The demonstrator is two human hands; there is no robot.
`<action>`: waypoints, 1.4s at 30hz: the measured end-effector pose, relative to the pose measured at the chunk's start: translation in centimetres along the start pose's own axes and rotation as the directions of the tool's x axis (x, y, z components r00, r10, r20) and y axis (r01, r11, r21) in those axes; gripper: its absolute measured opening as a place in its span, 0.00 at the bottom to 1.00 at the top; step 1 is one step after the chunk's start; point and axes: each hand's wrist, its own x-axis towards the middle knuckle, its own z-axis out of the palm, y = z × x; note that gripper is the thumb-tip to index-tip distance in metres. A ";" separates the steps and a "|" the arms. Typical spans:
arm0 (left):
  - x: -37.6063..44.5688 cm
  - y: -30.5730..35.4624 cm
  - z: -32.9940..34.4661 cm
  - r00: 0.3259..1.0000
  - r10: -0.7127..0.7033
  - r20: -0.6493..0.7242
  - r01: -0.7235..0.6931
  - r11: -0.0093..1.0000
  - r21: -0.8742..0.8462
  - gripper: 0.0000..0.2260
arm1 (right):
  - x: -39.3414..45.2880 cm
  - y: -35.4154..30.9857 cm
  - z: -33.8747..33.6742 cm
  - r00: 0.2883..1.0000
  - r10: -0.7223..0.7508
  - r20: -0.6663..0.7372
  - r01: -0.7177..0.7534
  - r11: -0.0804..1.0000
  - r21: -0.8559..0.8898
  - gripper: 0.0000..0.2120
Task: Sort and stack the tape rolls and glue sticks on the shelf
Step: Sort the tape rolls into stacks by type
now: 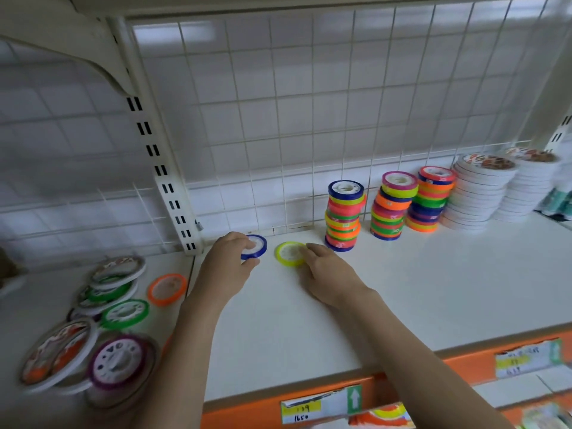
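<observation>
The left hand [230, 258] grips a blue tape roll [255, 246] and the right hand [325, 267] pinches a yellow tape roll [289, 253], both near three finished colored stacks [343, 216], while loose rolls [123, 314] wait unsorted at left.

The left hand [230, 258] hides part of the blue roll [255, 246], and the right hand's fingertips [310, 248] cover the yellow roll's [289, 253] edge. The loose rolls [93, 329] at left are blurred. Price labels [315, 405] are unreadable, and the right edge cuts off the green packs [560, 202].
</observation>
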 end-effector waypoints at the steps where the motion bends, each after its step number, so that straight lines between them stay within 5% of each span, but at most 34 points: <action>1: 0.2 0.1 0.0 1.000 0.005 0.006 -0.005 1.000 0.003 0.13 | -0.2 0.1 -0.2 1.000 0.000 -0.006 0.000 1.000 0.005 0.24; 20: 3.8 4.5 4.7 0.951 -0.047 0.306 0.022 0.996 0.084 0.06 | -5.3 4.4 -0.7 0.982 0.164 -0.094 -0.164 0.986 0.004 0.21; 23: 3.7 4.6 5.0 0.940 -0.040 0.338 0.006 0.995 0.104 0.12 | -5.4 4.3 -0.6 0.980 0.164 -0.111 -0.165 0.986 -0.004 0.20; 28: 3.6 4.9 5.5 0.942 -0.041 0.334 -0.013 0.987 0.158 0.09 | -5.5 4.4 -0.6 0.979 0.161 -0.125 -0.163 0.987 -0.009 0.21; 36: 2.4 4.8 5.0 0.960 -0.024 0.277 -0.034 0.979 0.203 0.17 | -5.3 3.9 -0.8 0.977 0.153 -0.150 -0.157 0.987 -0.019 0.20; 42: -0.6 2.0 2.3 0.972 -0.120 0.200 0.058 0.955 0.290 0.18 | -3.7 1.4 -0.6 0.985 0.061 -0.161 -0.062 0.998 -0.006 0.19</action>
